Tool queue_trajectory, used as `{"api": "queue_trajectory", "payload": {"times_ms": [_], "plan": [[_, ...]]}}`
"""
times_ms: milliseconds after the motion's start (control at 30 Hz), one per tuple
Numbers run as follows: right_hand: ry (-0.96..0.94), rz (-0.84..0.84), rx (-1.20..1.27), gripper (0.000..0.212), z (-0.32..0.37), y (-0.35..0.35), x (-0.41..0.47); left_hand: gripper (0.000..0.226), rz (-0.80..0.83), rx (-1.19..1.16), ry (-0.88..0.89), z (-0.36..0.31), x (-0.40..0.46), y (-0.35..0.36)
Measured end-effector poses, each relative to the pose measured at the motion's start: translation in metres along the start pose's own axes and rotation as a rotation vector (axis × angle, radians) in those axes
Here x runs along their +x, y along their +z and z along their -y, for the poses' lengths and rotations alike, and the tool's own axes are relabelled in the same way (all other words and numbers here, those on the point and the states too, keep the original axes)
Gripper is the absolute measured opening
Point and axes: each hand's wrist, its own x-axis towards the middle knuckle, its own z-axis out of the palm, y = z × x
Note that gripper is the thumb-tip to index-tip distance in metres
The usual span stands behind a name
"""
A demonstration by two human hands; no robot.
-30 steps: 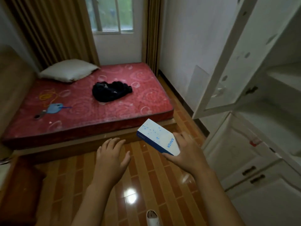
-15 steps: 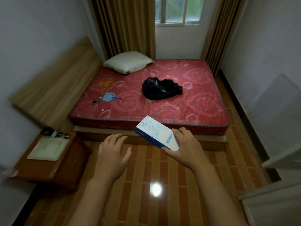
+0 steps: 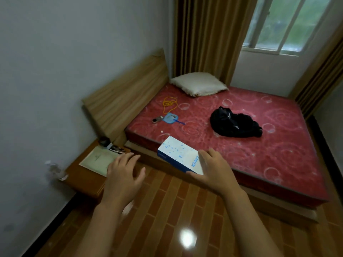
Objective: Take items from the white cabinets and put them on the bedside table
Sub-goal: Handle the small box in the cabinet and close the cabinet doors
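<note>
- White box (image 3: 179,153), rectangular, blue-dotted top, blue side: clasped at its near end by right hand (image 3: 216,170), fingers wrapped around.
- Left hand (image 3: 123,176): empty, fingers spread, just left of box.
- Bedside table (image 3: 81,179), glossy brown wood: beyond left hand, pale book (image 3: 99,159) on top.

Red mattress (image 3: 232,145), curtained window (image 3: 289,25)

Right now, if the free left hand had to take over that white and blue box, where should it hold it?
Probably the far end of the white and blue box, which sticks out free, up and left of the right hand holding the near end. The left hand is open; come in from the left and pinch across the box's thin blue sides.
</note>
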Motion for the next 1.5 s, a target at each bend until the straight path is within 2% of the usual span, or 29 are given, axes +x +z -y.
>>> {"api": "queue_trajectory", "payload": {"times_ms": [133, 333, 600, 767, 867, 1200, 1367, 1500], "plan": [[-0.068, 0.019, -0.002, 0.078, 0.076, 0.028, 0.063, 0.059, -0.023, 0.019, -0.051, 0.083, 0.028, -0.029], [-0.167, 0.057, 0.032, 0.078, 0.178, 0.08, 0.141, 0.058, -0.01, 0.066, -0.15, 0.203, 0.053, -0.063], [-0.27, 0.169, 0.047, 0.083, 0.258, 0.14, 0.225, 0.063, 0.018, 0.069, -0.304, 0.306, 0.066, -0.077], [-0.315, 0.233, 0.057, 0.087, 0.285, 0.185, 0.287, 0.065, 0.054, 0.099, -0.369, 0.355, 0.094, -0.066], [-0.335, 0.273, 0.089, 0.08, 0.292, 0.223, 0.332, 0.063, 0.096, 0.135, -0.412, 0.381, 0.12, -0.056], [-0.322, 0.432, 0.138, 0.08, 0.292, 0.328, 0.48, 0.062, 0.213, 0.14, -0.503, 0.457, 0.227, -0.006], [-0.279, 0.507, 0.139, 0.091, 0.297, 0.385, 0.523, 0.062, 0.261, 0.089, -0.562, 0.49, 0.257, 0.028], [-0.242, 0.549, 0.131, 0.092, 0.301, 0.43, 0.539, 0.056, 0.321, 0.037, -0.587, 0.517, 0.272, 0.063]]}}
